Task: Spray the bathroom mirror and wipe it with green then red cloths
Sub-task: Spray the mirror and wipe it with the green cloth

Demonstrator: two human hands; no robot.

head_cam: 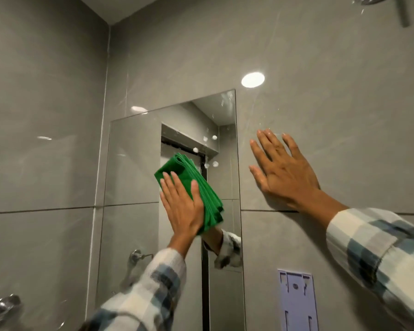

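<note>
Two sleeves in a checked pattern are reaching up from below, and the nearer right sleeve [378,256] is coming in from the lower right corner. The right hand [283,172] is lying flat and open on the grey tiled wall [332,103], fingers spread, holding nothing, just beside the right edge of the mirror [132,163]. The left hand [183,206] is also flat, with the fingers straight, and it is pressing a folded green cloth [191,187] against the glass near the middle of the mirror. A few white spots of foam [214,137] are sitting on the glass just above the cloth. Lower on the wall, a pale plastic bracket [296,304] is hanging right of the mirror.
</note>
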